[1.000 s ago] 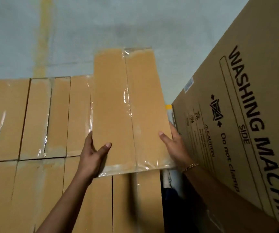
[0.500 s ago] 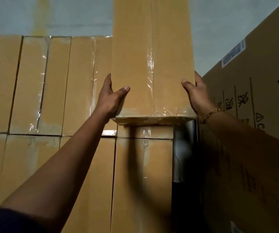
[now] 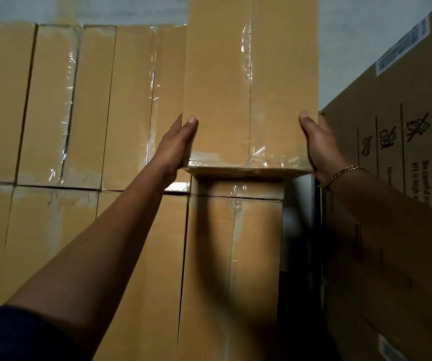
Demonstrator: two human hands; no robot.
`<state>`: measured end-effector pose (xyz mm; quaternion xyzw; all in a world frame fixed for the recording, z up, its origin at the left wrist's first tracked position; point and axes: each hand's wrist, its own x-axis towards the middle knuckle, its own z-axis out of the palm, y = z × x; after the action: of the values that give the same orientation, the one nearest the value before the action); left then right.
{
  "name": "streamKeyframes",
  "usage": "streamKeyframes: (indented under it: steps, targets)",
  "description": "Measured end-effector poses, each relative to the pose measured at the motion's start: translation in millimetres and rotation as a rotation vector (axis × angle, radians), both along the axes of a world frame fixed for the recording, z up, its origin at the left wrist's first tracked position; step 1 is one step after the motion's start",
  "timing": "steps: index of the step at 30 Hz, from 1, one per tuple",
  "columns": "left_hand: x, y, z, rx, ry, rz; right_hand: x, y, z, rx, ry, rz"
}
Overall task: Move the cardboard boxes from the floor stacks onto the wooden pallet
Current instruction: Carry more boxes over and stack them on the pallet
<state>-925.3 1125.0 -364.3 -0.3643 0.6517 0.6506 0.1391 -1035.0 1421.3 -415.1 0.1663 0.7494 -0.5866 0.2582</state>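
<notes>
I hold a tall taped cardboard box (image 3: 251,82) up in front of the stack's right column; its top runs out of view. My left hand (image 3: 177,147) presses flat on its left side, thumb on the front face. My right hand (image 3: 319,147), with a gold bracelet at the wrist, presses the right side the same way. The box's bottom edge hangs just above a stacked box (image 3: 235,187). The stack of taped cardboard boxes (image 3: 79,105) fills the left and centre. No pallet is in view.
A large washing-machine carton (image 3: 397,178) with printed caution symbols stands close on the right. A dark narrow gap (image 3: 300,256) separates it from the stack. A pale wall (image 3: 360,43) shows above.
The held box has risen from the stack's upper row to above the top edge. Both hands went up with it, and the view moved closer to the stack.
</notes>
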Motion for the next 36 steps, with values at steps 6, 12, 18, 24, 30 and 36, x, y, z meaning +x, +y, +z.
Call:
streamKeyframes:
  steps: [6, 12, 18, 24, 30, 36]
  targets:
    - [15, -2, -10, 0.136, -0.048, 0.099, 14, -3, 15, -0.036, 0.015, -0.002]
    - [26, -1, -14, 0.138, -0.027, 0.096, 29, 2, 5, -0.07, 0.001, -0.027]
    - [38, -4, -18, 0.147, -0.027, 0.087, 45, -1, 14, -0.064, -0.006, -0.018]
    - [45, -5, -21, 0.147, -0.038, 0.108, 56, -8, 18, -0.085, 0.023, -0.031]
    - [50, -5, -17, 0.159, -0.022, 0.099, 61, -9, 22, -0.092, 0.025, -0.046]
    - [53, -8, -13, 0.15, -0.043, 0.078, 62, -9, 26, -0.12, 0.007, -0.047]
